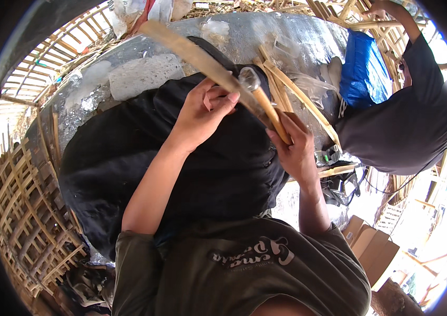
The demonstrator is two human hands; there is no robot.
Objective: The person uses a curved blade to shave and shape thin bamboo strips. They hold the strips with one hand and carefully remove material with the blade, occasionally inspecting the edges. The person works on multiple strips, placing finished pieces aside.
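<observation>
A long, flat bamboo strip (pixel 192 55) slants across my lap from the upper left down toward my right hand. My left hand (pixel 202 118) is closed at its middle, the thumb and fingers pressed against the strip. My right hand (pixel 298 146) is wrapped round a slim wooden handle (pixel 268 108) that has a shiny rounded end. The strip's lower end runs in beside that handle at my right fingers. Whether a blade is joined to the handle I cannot tell. Black cloth (pixel 176 152) covers my legs beneath both hands.
Split bamboo pieces (pixel 299 95) lie just beyond my right hand on a grey sheet (pixel 265 29). At the right, a person in dark clothes (pixel 399 126) sits near a blue plastic bundle (pixel 364 71). A woven bamboo lattice (pixel 34 221) stands at left, a cardboard box (pixel 370 250) at lower right.
</observation>
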